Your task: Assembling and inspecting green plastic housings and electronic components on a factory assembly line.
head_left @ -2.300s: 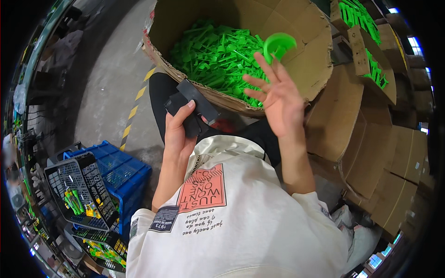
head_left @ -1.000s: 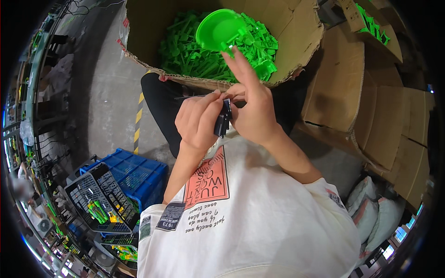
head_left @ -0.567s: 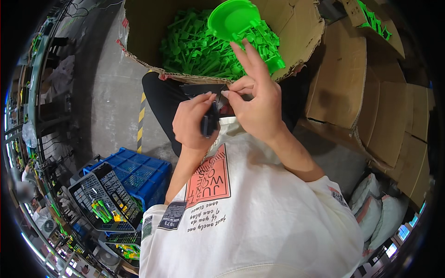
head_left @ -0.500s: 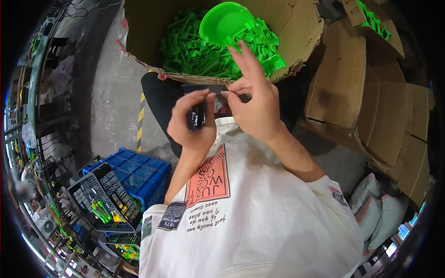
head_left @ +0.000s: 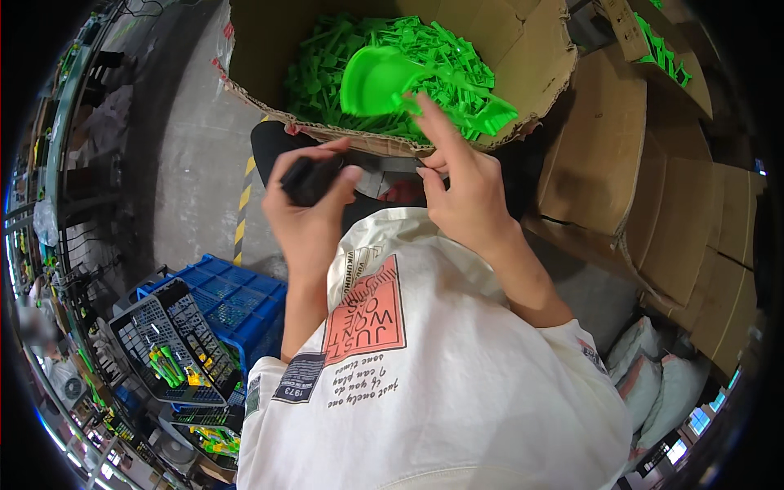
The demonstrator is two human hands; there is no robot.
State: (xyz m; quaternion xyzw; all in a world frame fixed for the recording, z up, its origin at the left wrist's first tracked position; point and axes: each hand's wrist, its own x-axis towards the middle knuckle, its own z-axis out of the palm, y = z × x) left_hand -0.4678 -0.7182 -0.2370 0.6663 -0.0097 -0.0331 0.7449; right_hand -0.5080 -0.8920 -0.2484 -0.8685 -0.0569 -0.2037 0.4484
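My left hand is closed around a small black object that looks like a roll of black tape; motion blurs it. A flat dark strip spans the gap between my hands, just outside the near rim of the cardboard box. My right hand pinches the strip's right end between thumb and curled fingers, while another finger points up toward the box. Beyond that fingertip, a round green plastic dish-like piece lies on a heap of green plastic parts in the box.
Left of me stands a blue plastic crate, with a black basket of green and yellow pieces beside it. Large cardboard boxes stand at right, and white sacks at lower right. Yellow-black tape marks the floor.
My left hand has moved left, away from my right hand, and more strip shows between them. The dish-like piece and heap appear slightly lower, and the dish sits differently in the box.
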